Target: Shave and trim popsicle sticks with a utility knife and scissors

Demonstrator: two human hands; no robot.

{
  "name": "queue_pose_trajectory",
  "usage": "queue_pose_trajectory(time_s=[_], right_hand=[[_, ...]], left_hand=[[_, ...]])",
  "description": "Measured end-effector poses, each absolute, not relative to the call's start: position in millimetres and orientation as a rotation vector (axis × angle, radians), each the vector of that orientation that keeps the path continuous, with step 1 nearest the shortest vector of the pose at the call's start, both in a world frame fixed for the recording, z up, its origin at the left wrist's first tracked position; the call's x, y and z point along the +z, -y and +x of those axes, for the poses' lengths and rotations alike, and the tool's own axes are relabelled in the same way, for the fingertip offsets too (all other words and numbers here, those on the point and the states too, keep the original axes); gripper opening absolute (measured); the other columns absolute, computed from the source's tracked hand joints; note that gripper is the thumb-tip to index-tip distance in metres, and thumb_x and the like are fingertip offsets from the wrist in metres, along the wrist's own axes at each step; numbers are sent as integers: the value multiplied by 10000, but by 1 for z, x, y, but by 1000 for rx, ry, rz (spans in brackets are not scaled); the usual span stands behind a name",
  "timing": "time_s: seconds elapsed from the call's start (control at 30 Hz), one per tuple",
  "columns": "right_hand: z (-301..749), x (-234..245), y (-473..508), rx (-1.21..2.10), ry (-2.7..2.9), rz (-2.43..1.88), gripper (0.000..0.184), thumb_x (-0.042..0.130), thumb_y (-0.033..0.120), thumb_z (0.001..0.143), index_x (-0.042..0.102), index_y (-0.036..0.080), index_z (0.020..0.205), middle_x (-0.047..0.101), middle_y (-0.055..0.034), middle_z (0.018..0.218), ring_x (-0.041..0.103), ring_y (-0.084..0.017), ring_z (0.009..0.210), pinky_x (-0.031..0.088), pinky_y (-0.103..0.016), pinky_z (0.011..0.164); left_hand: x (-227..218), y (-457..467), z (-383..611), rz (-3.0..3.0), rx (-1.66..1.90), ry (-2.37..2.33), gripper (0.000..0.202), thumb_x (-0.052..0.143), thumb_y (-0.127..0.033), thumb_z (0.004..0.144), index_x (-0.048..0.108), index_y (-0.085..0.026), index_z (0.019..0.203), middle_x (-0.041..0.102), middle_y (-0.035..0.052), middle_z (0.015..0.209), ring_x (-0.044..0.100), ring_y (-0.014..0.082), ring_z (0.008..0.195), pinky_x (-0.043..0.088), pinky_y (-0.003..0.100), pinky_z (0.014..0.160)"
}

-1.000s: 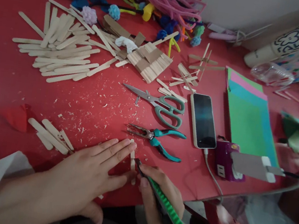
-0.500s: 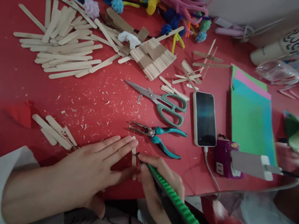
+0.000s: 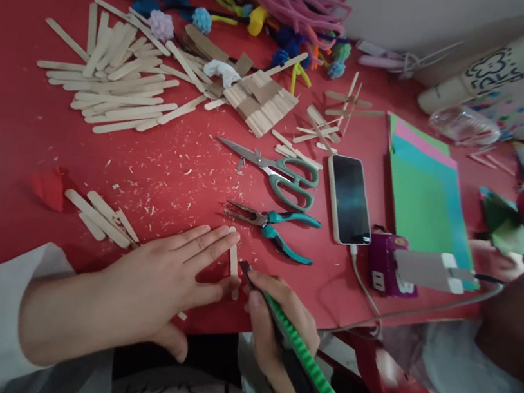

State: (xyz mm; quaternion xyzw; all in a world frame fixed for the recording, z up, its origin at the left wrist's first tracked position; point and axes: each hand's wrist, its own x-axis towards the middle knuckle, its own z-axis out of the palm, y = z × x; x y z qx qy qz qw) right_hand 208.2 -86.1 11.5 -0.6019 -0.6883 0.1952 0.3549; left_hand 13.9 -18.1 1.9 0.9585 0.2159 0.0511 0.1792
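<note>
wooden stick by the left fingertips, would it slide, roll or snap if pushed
Probably light and apt to slide: the wooden stick is thin, lies flat on the red table, and the left hand steadies it. Likely stiff but easily split, judging by shavings beyond the green cutter in the right hand. Flat, so unlikely to roll.

Left hand (image 3: 159,286) flat on red worktop (image 3: 16,142), fingers pinning a wooden stick (image 3: 233,263) at the near edge. Right hand (image 3: 279,335) grips green utility knife (image 3: 301,365), tip touching the stick. Pliers (image 3: 272,227) just beyond the stick, scissors (image 3: 275,172) past those, phone (image 3: 349,199) right of the pliers.
</note>
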Motion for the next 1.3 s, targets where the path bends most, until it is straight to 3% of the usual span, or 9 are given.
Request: queue_pose_trajectory(time_s=[0.23, 0.73, 0.97, 1.17, 1.3], right_hand=[[207, 13, 82, 565, 1762, -1614, 143, 513, 153, 897, 619, 212, 973, 726, -5, 738, 703, -147, 614, 575, -232, 586], [207, 13, 79, 639, 1743, -1586, 163, 511, 125, 896, 600, 227, 988, 717, 21, 728, 703, -125, 631, 573, -199, 611], [205, 28, 67, 769, 1808, -1615, 131, 511, 166, 913, 623, 217, 958, 700, 11, 722, 679, -118, 585, 557, -184, 594], [205, 26, 59, 819, 1723, -1644, 135, 495, 164, 908, 618, 213, 889, 661, 42, 622, 626, -93, 461, 526, -163, 511], [205, 19, 67, 728, 1752, -1646, 137, 497, 149, 898, 618, 212, 907, 692, 21, 700, 656, -106, 529, 545, -184, 555]], left_hand=[[-1, 18, 12, 2703, 143, -615, 946, 714, -762, 512, 564, -245, 1290, 260, 182, 1547, 293, 367, 1403, 273, 468, 1119], [-3, 20, 13, 2709, 182, -632, 929, 716, -779, 478, 597, -259, 1238, 344, 173, 1520, 322, 337, 1398, 275, 443, 1112], [-2, 20, 14, 2688, 141, -629, 983, 711, -780, 494, 542, -246, 1302, 332, 152, 1532, 285, 331, 1415, 239, 440, 1133], [-1, 21, 15, 2694, 165, -645, 1087, 729, -781, 448, 487, -234, 1355, 330, 182, 1526, 312, 335, 1402, 239, 428, 1132], [0, 20, 14, 2704, 184, -644, 996, 738, -768, 453, 565, -239, 1280, 357, 199, 1504, 376, 348, 1367, 290, 436, 1104]])
